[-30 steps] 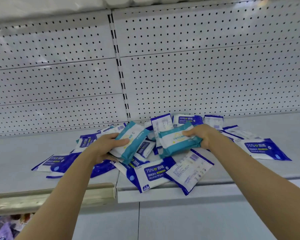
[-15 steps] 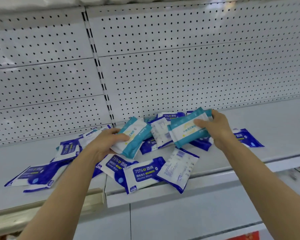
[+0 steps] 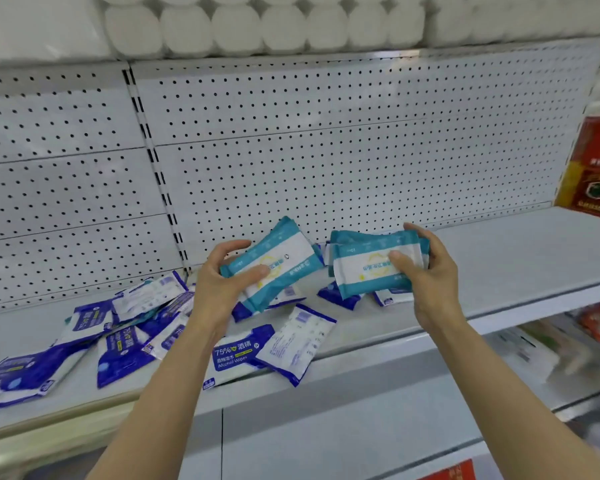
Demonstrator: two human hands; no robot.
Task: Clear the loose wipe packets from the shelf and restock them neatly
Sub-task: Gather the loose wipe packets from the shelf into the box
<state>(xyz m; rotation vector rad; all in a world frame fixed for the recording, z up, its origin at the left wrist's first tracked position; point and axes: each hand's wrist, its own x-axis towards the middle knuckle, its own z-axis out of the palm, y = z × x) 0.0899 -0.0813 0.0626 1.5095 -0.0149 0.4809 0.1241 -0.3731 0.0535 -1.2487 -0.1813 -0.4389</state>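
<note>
My left hand (image 3: 219, 285) grips a teal-and-white wipe packet (image 3: 278, 261), tilted, lifted above the shelf (image 3: 499, 271). My right hand (image 3: 426, 275) holds a small stack of teal-and-white packets (image 3: 364, 263) at the same height, just right of the other one. Below and to the left, several blue-and-white alcohol wipe packets (image 3: 232, 351) lie scattered on the shelf, some overlapping; one white packet (image 3: 297, 341) hangs slightly over the front edge. More blue packets (image 3: 340, 296) lie under my right hand's stack.
A white pegboard back wall (image 3: 326, 150) rises behind the shelf. White rolls (image 3: 257, 26) fill the shelf above. A red box (image 3: 593, 168) stands at the far right. Packaged goods (image 3: 551, 348) sit on the lower shelf at right.
Both hands have lifted their teal packets higher off the shelf and brought them closer together. The view has swung up and to the right, revealing the rolls above and the red box.
</note>
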